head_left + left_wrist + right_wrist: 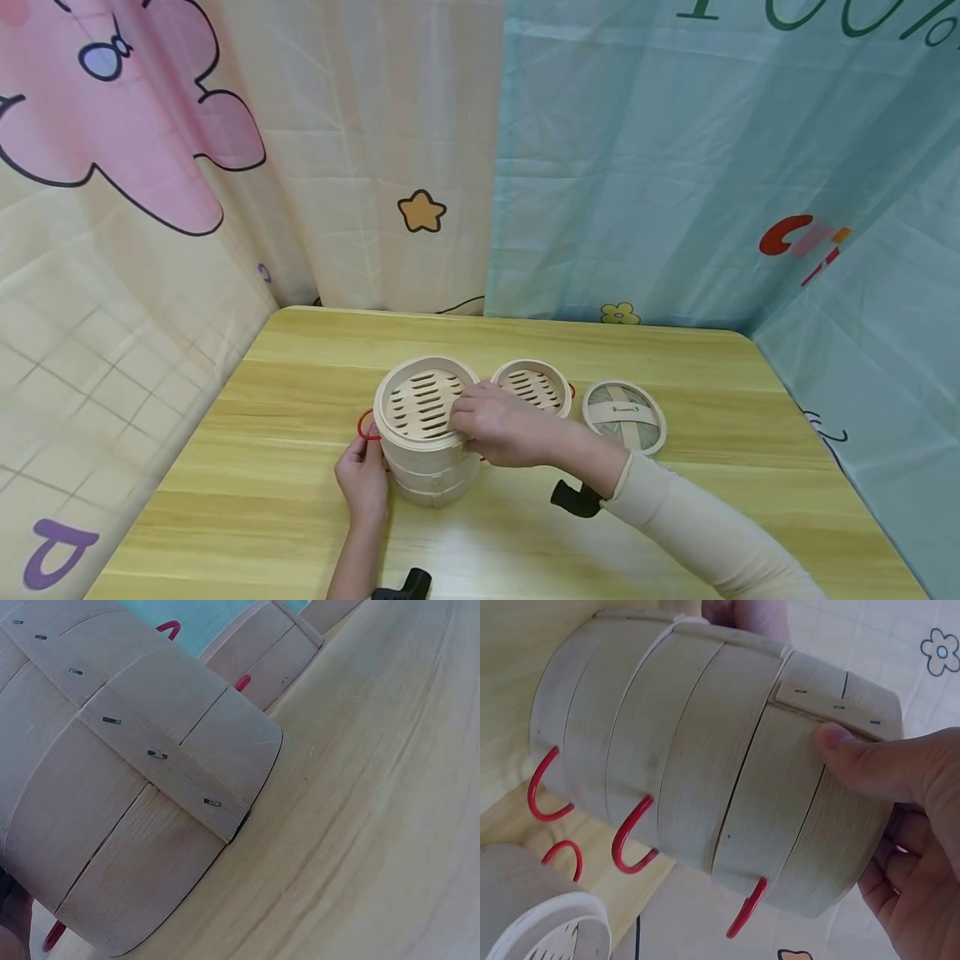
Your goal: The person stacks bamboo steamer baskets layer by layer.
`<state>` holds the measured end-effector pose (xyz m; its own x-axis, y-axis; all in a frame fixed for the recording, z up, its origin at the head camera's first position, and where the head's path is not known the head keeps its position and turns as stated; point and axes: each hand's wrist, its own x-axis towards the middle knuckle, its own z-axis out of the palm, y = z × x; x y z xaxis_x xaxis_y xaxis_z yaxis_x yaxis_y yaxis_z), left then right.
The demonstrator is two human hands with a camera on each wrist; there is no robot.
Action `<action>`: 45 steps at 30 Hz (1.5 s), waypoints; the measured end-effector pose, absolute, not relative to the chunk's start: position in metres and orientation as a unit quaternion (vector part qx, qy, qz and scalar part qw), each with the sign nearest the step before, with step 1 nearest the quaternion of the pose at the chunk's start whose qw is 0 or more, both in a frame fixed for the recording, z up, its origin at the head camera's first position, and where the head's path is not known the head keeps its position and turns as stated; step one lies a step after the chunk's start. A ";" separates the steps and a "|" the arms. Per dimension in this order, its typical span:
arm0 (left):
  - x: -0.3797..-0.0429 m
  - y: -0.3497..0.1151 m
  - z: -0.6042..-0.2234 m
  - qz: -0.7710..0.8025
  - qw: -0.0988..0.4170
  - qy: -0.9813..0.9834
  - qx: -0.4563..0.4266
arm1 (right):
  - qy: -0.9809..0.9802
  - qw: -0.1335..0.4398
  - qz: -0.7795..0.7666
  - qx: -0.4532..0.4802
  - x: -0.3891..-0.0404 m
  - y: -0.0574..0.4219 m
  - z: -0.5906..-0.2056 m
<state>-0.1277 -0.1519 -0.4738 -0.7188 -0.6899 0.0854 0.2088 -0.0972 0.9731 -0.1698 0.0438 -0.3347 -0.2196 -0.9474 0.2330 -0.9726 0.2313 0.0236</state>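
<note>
A stack of round bamboo steamer baskets (433,471) stands on the table, with red loop handles along its side. Slots run across the slatted floor of the top basket (420,404). My right hand (510,425) grips that basket's rim, its thumb (870,761) lying on the outer wall and its fingers curled over the edge. At the stack's left side, my left hand (363,479) holds the top basket by its red handle (361,423); its exact grip is partly hidden. In the left wrist view only a sliver of that hand shows beside the stacked baskets (135,802).
Just right of the stack stands another bamboo steamer basket (564,385) with a slatted floor. Farther right lies a round lid (624,414) with a strap across it. The wooden table (735,500) meets printed curtains (600,167) at its back and sides.
</note>
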 end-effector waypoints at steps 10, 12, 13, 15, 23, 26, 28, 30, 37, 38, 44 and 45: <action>-0.128 -0.151 -0.472 -0.705 0.323 -0.601 0.196 | -0.808 0.102 0.061 0.576 -0.158 0.036 -0.334; -0.127 -0.151 -0.471 -0.705 0.323 -0.601 0.196 | -0.814 0.100 0.061 0.570 -0.156 0.035 -0.333; -0.127 -0.151 -0.471 -0.704 0.323 -0.602 0.195 | -0.816 0.098 0.061 0.566 -0.156 0.034 -0.333; -0.126 -0.151 -0.471 -0.704 0.323 -0.602 0.192 | -0.821 0.098 0.065 0.559 -0.154 0.033 -0.332; -0.125 -0.152 -0.471 -0.719 0.325 -0.585 0.190 | -0.826 0.117 0.085 0.545 -0.148 0.025 -0.335; -0.127 -0.152 -0.472 -0.728 0.319 -0.577 0.189 | -0.830 0.121 0.088 0.537 -0.145 0.022 -0.335; -0.128 -0.152 -0.473 -0.733 0.316 -0.572 0.188 | -0.834 0.118 0.087 0.532 -0.144 0.020 -0.335; -0.128 -0.152 -0.473 -0.732 0.315 -0.574 0.189 | -0.837 0.112 0.086 0.529 -0.144 0.019 -0.334; -0.128 -0.151 -0.472 -0.726 0.316 -0.580 0.190 | -0.838 0.103 0.088 0.529 -0.145 0.019 -0.333; -0.128 -0.151 -0.472 -0.727 0.316 -0.580 0.189 | -0.837 0.103 0.089 0.530 -0.144 0.019 -0.332; -0.127 -0.152 -0.471 -0.728 0.315 -0.580 0.187 | -0.841 0.093 0.078 0.527 -0.145 0.019 -0.331; -0.126 -0.152 -0.471 -0.727 0.315 -0.581 0.187 | -0.842 0.091 0.076 0.527 -0.145 0.020 -0.331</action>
